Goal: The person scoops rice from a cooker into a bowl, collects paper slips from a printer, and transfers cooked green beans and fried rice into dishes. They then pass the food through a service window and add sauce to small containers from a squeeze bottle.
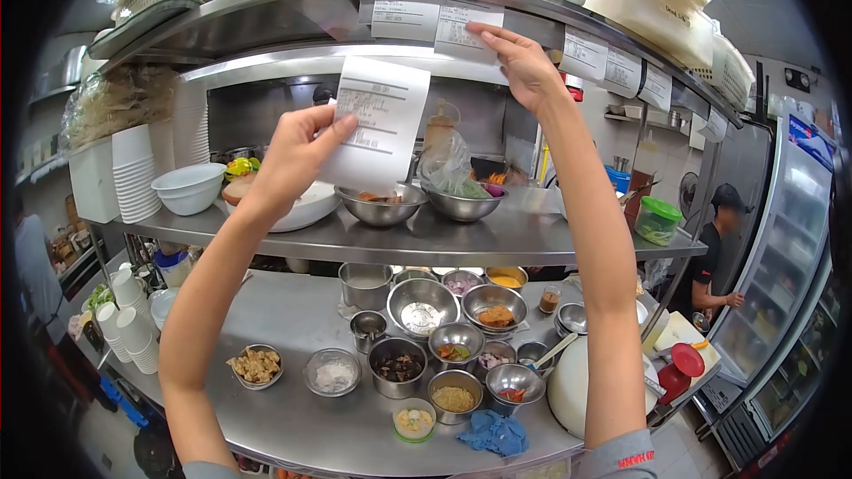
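My left hand is closed on a white printed receipt, pinching its left edge between thumb and fingers. The receipt hangs upright in front of the middle shelf. My right hand is raised to the upper shelf's edge, its fingers stretched out, with the fingertips at another receipt attached there. A further receipt hangs just left of that one, and several more line the rail to the right.
Steel bowls of ingredients cover the lower counter, near a blue cloth. The middle shelf holds bowls and stacked white containers. A person stands beside a glass-door fridge at right; another person is at far left.
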Available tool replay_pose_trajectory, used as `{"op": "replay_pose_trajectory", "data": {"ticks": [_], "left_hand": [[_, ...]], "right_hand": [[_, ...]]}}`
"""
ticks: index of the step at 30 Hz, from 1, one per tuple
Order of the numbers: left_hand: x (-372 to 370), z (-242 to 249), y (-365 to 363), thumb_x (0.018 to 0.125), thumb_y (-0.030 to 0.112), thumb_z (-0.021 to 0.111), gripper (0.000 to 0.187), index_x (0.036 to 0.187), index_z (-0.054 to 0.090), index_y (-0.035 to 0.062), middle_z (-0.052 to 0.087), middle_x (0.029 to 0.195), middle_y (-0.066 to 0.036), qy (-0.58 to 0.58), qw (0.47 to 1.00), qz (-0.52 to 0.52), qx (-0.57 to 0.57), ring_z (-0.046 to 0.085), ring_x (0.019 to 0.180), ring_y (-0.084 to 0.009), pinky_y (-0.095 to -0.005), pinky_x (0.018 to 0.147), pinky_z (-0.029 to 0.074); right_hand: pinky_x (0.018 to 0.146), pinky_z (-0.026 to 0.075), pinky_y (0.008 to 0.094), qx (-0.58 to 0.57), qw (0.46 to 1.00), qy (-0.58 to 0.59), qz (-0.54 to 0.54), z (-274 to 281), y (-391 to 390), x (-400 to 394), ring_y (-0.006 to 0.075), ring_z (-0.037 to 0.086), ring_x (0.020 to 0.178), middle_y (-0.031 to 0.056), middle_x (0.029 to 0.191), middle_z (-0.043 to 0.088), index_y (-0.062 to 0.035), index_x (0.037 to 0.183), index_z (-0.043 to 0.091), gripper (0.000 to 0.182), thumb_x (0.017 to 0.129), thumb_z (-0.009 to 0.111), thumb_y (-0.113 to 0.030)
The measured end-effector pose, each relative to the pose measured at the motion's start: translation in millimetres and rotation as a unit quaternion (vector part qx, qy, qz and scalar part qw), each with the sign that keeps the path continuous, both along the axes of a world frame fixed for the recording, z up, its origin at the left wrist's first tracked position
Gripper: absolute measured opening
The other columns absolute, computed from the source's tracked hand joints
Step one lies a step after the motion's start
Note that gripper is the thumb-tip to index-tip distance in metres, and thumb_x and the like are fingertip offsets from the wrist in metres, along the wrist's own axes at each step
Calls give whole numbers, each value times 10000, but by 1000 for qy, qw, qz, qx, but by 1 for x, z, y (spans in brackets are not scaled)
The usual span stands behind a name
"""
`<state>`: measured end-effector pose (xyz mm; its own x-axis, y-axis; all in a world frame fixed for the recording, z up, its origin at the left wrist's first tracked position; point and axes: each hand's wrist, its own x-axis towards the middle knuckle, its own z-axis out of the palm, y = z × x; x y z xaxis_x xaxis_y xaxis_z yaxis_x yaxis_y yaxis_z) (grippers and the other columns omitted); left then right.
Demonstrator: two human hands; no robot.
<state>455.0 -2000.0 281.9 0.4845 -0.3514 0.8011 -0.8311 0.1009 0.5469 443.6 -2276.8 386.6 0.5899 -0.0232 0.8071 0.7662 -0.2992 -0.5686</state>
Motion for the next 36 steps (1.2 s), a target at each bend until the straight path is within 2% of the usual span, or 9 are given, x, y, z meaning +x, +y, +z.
{"op": "replay_pose_trajectory", "data": {"ticks": [7,14,16,18,21,26,30,33,36], "left_hand": [[31,20,16,897,218,546,272,984,633,-26,651,843,-49,14,999,29,4,571,711,-66,-221,669,460],[44,50,19,902,255,538,289,965,627,-12,641,821,-38,-8,1000,8,-10,564,697,-54,-210,659,456],[41,55,22,904,265,535,299,971,628,-12,644,832,-41,-11,1000,15,-16,561,704,-56,-213,672,455],[46,62,27,905,267,533,303,977,628,-12,645,834,-41,-6,1000,12,-14,561,708,-57,-215,680,454],[50,70,29,908,263,528,306,982,627,-17,647,838,-45,-21,999,40,3,566,699,-60,-222,665,461],[55,81,17,908,257,526,302,969,632,-19,648,825,-45,-28,997,62,25,564,685,-65,-234,644,461],[63,89,3,884,235,549,289,937,641,-34,652,793,-64,-97,989,109,2,570,681,-88,-255,639,459],[83,95,-4,832,229,591,280,910,652,-34,665,796,-117,-101,982,159,-14,604,716,-139,-289,686,467],[86,95,-16,831,226,588,279,927,651,-28,664,799,-122,-99,980,171,2,608,724,-150,-302,692,468]], "right_hand": [[780,514,287,171,984,-53,9,-12,-48,-23,151,609,860,93,1008,629,33,1009,620,188,836,557,-8],[726,470,261,8,974,-151,-171,12,-62,-28,138,597,764,87,970,637,-15,977,655,184,804,612,-57],[729,455,301,-61,869,-290,-397,-2,-43,-34,166,580,796,75,900,647,-46,946,671,176,777,628,-75],[792,432,321,-149,638,-468,-593,-19,-14,-33,171,563,890,77,936,641,-62,953,674,179,783,620,-81],[980,289,370,-124,979,-131,-90,-16,20,-9,198,430,1126,94,1163,558,-114,1024,667,206,838,581,-135],[1020,223,360,10,999,20,49,6,67,21,166,406,1171,26,1226,531,-151,1127,618,257,920,473,-197],[916,439,348,-6,999,20,47,2,38,21,165,524,1041,54,1135,582,-104,1096,626,251,904,466,-85],[845,500,292,-103,966,-136,-192,-6,9,0,145,582,931,84,1039,622,-47,1006,658,263,862,448,21],[772,500,265,-85,944,-292,-125,-16,0,-25,121,573,929,77,1039,629,-57,1006,666,327,840,413,67]]}}
